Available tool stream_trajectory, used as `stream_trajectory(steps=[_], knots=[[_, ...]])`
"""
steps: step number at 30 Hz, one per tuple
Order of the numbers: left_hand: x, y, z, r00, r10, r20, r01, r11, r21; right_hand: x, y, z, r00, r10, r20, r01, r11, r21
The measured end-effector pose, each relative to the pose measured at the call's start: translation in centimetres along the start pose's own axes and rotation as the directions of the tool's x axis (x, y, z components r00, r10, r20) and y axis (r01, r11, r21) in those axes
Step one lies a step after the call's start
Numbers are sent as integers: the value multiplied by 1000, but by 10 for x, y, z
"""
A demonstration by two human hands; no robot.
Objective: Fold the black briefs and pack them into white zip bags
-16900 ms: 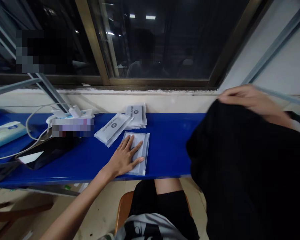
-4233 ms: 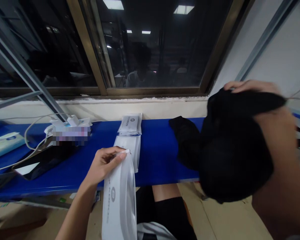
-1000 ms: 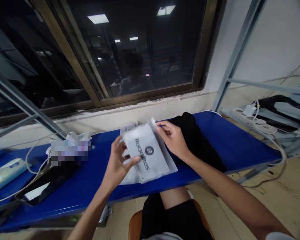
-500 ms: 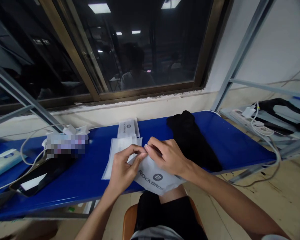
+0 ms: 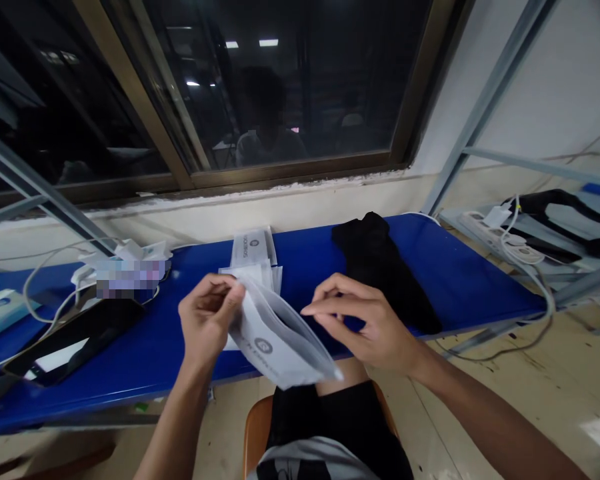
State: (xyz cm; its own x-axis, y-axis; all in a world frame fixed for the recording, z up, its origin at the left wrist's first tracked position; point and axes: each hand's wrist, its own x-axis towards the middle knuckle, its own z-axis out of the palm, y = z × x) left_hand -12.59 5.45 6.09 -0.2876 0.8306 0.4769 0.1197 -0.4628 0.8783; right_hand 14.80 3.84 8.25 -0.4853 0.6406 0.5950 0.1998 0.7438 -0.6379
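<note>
A whitish, translucent plastic packaging bag (image 5: 273, 363) with ROCKBROS lettering and a round logo hangs above the table's front edge. Its mouth gapes toward the right. My left hand (image 5: 207, 313) pinches the bag's upper left corner between thumb and fingers. Just right of the bag's mouth is my right hand (image 5: 367, 320), fingers apart with nothing seen between them; whether a fingertip touches the rim I cannot tell. Similar printed bags (image 5: 253, 247) lie on the table behind, partly covered by the held one. A folded black cloth item (image 5: 385, 280) lies beyond my right hand.
The blue tabletop (image 5: 180, 340) runs beneath a dark window. On its left are a phone (image 5: 63, 355), power strip with white cables (image 5: 130, 250) and tissue pack (image 5: 5, 310). Another power strip (image 5: 505, 233) and black straps stand at right, behind a grey metal post (image 5: 485, 100).
Both hands were together at the bag's top edge. They have moved apart, my left hand going left with the bag, my right hand letting go. The bag's mouth now stands open.
</note>
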Motion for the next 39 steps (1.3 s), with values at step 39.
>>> stream_trajectory(steps=[39], knots=[[-13,-1,-17,947,-223,230,226,974,14,115,-41,-216,760,177,-625,-502,770,-394]])
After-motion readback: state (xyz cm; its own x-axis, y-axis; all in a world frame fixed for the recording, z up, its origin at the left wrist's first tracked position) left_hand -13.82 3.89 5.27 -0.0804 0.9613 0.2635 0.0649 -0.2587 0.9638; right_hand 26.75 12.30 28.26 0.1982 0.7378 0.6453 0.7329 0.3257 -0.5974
